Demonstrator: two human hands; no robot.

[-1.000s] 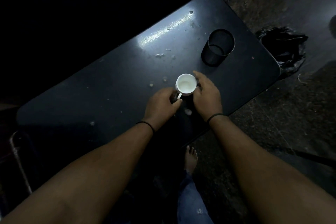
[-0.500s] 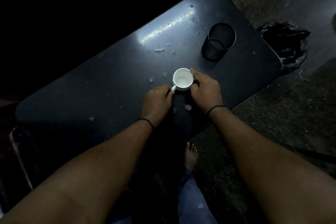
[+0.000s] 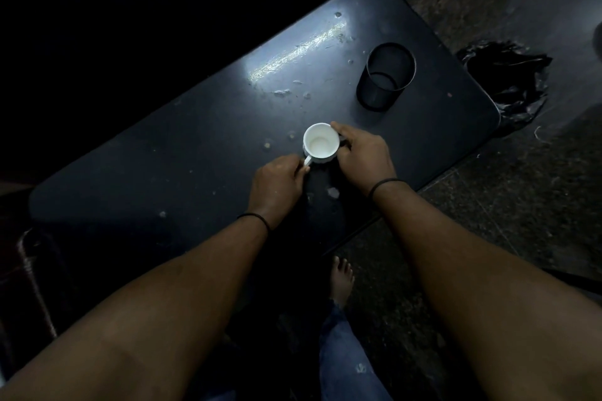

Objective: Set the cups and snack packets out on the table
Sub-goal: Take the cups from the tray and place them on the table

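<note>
A small white cup [image 3: 321, 143] stands upright and empty near the front edge of the dark table [image 3: 182, 146]. My left hand [image 3: 277, 181] pinches its handle, which points toward me. My right hand [image 3: 363, 153] wraps around the cup's right side, fingers curled against the wall. No snack packets show in the dim light.
A black mesh cylinder holder [image 3: 386, 75] stands at the table's far right. A crumpled black plastic bag [image 3: 508, 78] lies on the floor past the right end. My bare foot [image 3: 342, 280] is below the table's front edge. A chair frame [image 3: 35, 277] is at the left.
Both hands have slid the cup a little farther from me onto the table; the grip on handle and side is unchanged.
</note>
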